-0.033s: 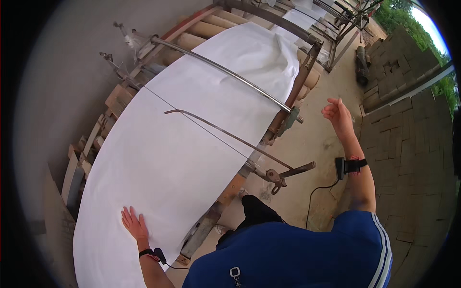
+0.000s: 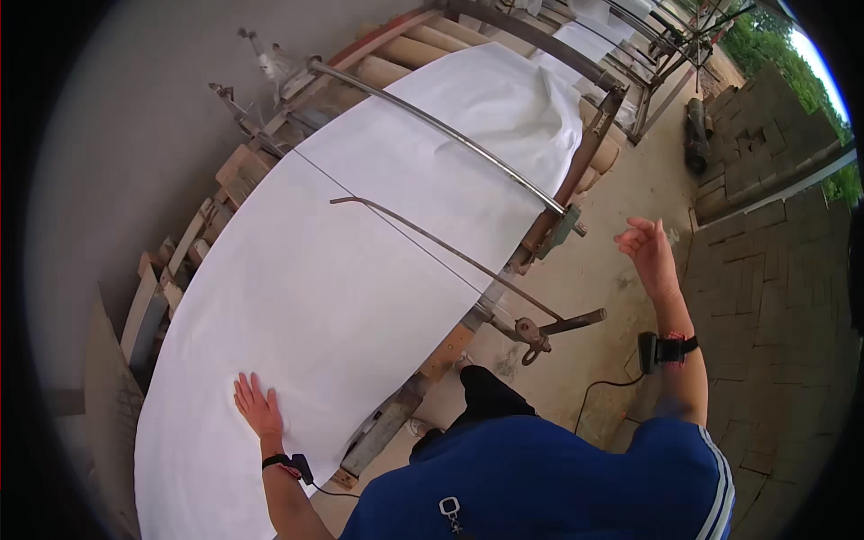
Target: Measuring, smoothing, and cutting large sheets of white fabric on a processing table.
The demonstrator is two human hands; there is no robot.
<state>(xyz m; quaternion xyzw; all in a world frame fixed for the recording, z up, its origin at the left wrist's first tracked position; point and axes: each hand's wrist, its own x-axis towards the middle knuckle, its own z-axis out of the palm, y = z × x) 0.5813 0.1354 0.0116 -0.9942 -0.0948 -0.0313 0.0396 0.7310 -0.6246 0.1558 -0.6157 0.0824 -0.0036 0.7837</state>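
Observation:
A long sheet of white fabric or film (image 2: 360, 288) lies over a frame, rumpled at its far end. My left hand (image 2: 258, 407) rests flat on the near part of it, with the fingers spread. Out to the right, my right hand (image 2: 650, 256) is raised in the air beside the frame, fingers loosely bent and apart, holding nothing. Nearest to it are the end of a shiny metal bar (image 2: 450, 135) and its green bracket (image 2: 560, 232). A bent, rusty rod (image 2: 450, 247) and a thin taut wire (image 2: 409, 245) cross above the sheet.
Brown rollers (image 2: 414, 52) lie under the sheet's far end. A rusty pipe handle (image 2: 576, 321) with a ring juts out on the right. Wooden pieces (image 2: 241, 173) line the wall side. Stacked grey blocks (image 2: 765, 270) and a dark roll (image 2: 696, 135) stand at right.
My right hand has come down and a little nearer to me, still holding nothing. My left hand stays flat on the white sheet. The whole view has shifted slightly.

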